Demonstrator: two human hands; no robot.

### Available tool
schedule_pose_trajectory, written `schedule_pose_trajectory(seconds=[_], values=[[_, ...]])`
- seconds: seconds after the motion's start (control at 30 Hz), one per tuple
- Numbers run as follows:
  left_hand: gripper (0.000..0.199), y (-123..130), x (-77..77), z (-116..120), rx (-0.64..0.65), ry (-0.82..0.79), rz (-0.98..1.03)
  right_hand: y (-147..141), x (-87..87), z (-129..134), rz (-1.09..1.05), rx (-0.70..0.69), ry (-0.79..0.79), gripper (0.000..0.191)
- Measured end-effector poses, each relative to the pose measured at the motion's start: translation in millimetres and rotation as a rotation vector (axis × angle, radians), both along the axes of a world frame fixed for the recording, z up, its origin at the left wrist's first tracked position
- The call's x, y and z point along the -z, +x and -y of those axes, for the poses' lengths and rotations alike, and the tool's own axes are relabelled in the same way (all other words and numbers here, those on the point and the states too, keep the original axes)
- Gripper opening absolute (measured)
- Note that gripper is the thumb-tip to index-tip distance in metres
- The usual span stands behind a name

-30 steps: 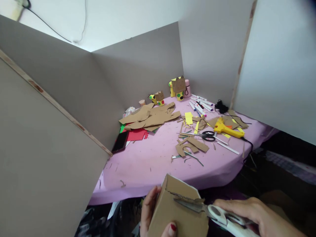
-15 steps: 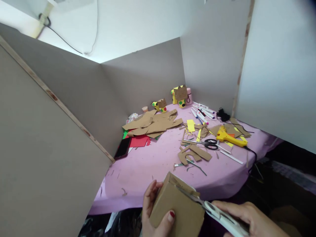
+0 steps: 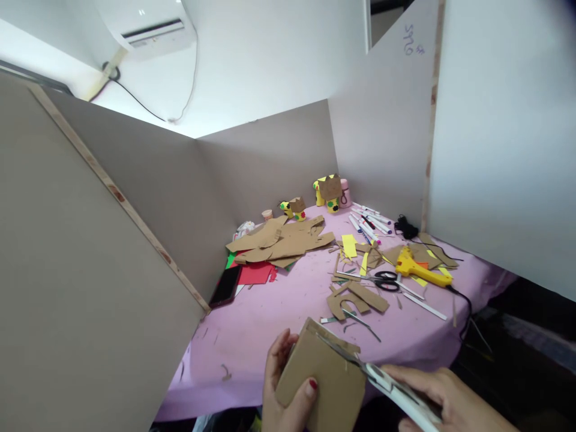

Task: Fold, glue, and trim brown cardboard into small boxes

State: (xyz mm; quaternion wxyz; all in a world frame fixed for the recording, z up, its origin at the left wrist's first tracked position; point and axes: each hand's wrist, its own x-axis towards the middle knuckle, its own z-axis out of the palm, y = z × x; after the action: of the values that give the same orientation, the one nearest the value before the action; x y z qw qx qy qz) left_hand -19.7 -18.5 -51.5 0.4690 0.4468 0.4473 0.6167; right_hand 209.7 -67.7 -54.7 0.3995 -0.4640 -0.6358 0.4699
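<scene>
Near the front edge of the table, my left hand (image 3: pixel 288 390) grips a folded piece of brown cardboard (image 3: pixel 330 378), thumb on its near face and fingers behind. My right hand (image 3: pixel 445 396) is closed on the white handles of a pair of scissors (image 3: pixel 391 390). Their metal blades lie along the cardboard's upper edge, at a narrow strip on its far side. The lower part of the handles runs out of the frame.
A purple cloth covers the table (image 3: pixel 252 336). Cardboard scraps (image 3: pixel 360 300), black-handled scissors (image 3: pixel 387 280), a yellow glue gun (image 3: pixel 423 269) and markers (image 3: pixel 371 225) lie on the right. Cardboard sheets (image 3: pixel 288 237) and a phone (image 3: pixel 226 285) lie left. Decorated yellow figures (image 3: pixel 330 191) stand at the back.
The head view has tilted up a little, so the table sits lower in it. Against the cardboard, the scissors have shifted slightly left; both hands keep their hold.
</scene>
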Motion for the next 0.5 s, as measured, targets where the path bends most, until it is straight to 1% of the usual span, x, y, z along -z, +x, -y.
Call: schedule_pose_trajectory(seconds=[0.07, 0.17, 0.23, 0.3, 0.37, 0.43, 0.47, 0.5], values=[[0.086, -1.6, -5.4, -8.9, 0.029, -0.05, 0.033, -0.2, 4.9, -9.0, -0.117, 0.021, -0.124, 0.047], [0.084, -5.7, -21.9, -22.6, 0.092, -0.186, 0.095, 5.1, 4.4, -28.0, -0.305, 0.107, -0.329, 0.058], [0.083, -8.8, -35.4, -28.5, 0.126, -0.248, 0.121, 12.2, -1.7, -42.2, -0.379, 0.152, -0.366, 0.062], [0.084, -11.9, -46.3, -32.0, 0.13, -0.242, 0.126, 19.2, -8.6, -56.6, -0.459, 0.15, -0.372, 0.057], [0.082, -15.7, -52.0, -35.4, 0.108, -0.206, 0.119, 23.8, -12.0, -70.9, -0.543, 0.1, -0.43, 0.049], [0.081, -21.1, -52.6, -41.3, 0.08, -0.171, 0.1, 26.0, -10.1, -83.6, -0.592, 0.029, -0.531, 0.044], [0.08, -24.4, -51.7, -45.6, 0.065, -0.153, 0.064, 26.8, -7.6, -88.9, -0.612, 0.011, -0.569, 0.042], [0.078, -28.0, -50.5, -50.8, 0.04, -0.115, -0.022, 27.5, -4.6, -93.0, -0.629, 0.0, -0.601, 0.04]])
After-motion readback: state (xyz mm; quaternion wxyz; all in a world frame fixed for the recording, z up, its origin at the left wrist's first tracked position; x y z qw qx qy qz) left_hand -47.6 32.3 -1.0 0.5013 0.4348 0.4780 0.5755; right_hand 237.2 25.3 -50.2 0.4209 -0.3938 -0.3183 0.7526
